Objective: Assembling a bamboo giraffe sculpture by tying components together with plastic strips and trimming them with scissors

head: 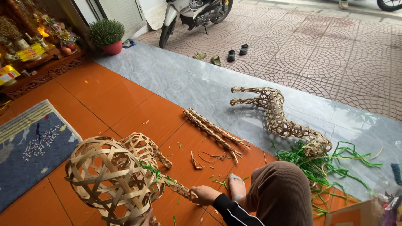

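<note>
My right hand (205, 195), in a black sleeve with a white stripe, grips the end of a thin woven bamboo tube (179, 189). That tube joins a large open-weave bamboo ball (104, 180) raised close to the camera, with a smaller woven form (142, 151) behind it. Green strips are wound around the joint. A small patch that may be my left hand (147, 218) shows under the ball at the bottom edge, and its grip is hidden. My bent knee (278, 190) and bare foot (236, 186) rest on the orange tiles beside my right hand.
Two loose woven tubes (211, 130) and a curved woven bamboo frame (278, 119) lie ahead. Beside the frame is a heap of green strips (322, 167). A blue rug (29, 146) lies left, with a potted plant (106, 33), motorbike (192, 12) and sandals (236, 52) beyond. A cardboard box (347, 214) stands bottom right.
</note>
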